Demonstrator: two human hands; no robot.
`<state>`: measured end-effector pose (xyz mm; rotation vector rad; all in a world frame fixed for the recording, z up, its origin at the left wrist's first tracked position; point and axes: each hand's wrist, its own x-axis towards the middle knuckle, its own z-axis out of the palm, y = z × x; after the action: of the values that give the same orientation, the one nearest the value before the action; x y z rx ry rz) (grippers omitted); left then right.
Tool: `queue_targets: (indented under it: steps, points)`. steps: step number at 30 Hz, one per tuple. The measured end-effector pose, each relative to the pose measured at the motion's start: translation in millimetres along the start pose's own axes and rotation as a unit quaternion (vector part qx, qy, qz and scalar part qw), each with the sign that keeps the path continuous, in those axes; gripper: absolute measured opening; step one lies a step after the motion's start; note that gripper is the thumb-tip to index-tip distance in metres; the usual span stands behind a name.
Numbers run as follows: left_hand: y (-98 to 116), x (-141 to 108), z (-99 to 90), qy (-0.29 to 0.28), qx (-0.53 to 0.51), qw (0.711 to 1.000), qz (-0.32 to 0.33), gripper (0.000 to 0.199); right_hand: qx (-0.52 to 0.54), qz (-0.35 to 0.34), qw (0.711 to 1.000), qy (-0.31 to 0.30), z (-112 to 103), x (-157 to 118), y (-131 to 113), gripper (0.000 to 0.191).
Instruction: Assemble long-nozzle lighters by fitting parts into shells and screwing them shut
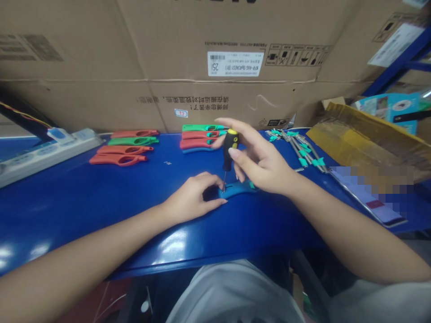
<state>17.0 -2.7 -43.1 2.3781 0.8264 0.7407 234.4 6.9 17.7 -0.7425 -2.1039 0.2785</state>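
While the curved blue plastic casing is pinched on the glossy blue table by the left hand and the black-and-yellow screwdriver is gripped upright by the right hand, its tip could be slipped into nearby fingers by any tilt, and "KFR-46G" is legible on the upside-down white label.

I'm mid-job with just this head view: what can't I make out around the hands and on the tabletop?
All in the head view:
Screwdriver tip: too small to tell whether it sits in a screw.
Blue handle: right end partly hidden by the right hand.
Loose small pieces: too small to identify.
Purple panel: partly masked by pixelation.
Power strip: cut off by the left edge.
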Motion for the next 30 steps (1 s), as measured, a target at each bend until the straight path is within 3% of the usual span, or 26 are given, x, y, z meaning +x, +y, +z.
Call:
queue_targets:
  steps: [5, 11, 16, 21, 26, 30]
  points:
    - [0.9, 0.0, -0.6, 0.000, 0.006, 1.000, 0.000, 0.019, -0.057, -0.027, 0.997, 0.055, -0.6, -0.9, 1.7, 0.043]
    - [1.8, 0.6, -1.3, -0.003, 0.000, 1.000, -0.007, 0.018, 0.039, 0.008, 0.999, -0.019, -6.5, 1.6, 0.4, 0.044]
    - [1.7, 0.4, -1.3, -0.003, 0.004, 1.000, -0.003, 0.018, -0.065, -0.070, 0.992, 0.082, -8.9, 3.6, 0.8, 0.033]
    - [1.2, 0.3, -1.4, -0.006, 0.006, 1.000, -0.002, 0.018, 0.057, 0.000, 0.998, -0.013, -6.2, 4.0, 1.7, 0.042]
    - [2.3, 0.2, -1.7, -0.009, 0.005, 1.000, -0.004, 0.018, -0.050, -0.087, 0.990, 0.094, -5.9, 3.2, 5.2, 0.028]
    - [1.8, 0.3, -1.1, -0.007, 0.004, 1.000, -0.001, 0.018, -0.004, -0.044, 0.998, 0.042, -6.3, 4.1, 0.4, 0.037]
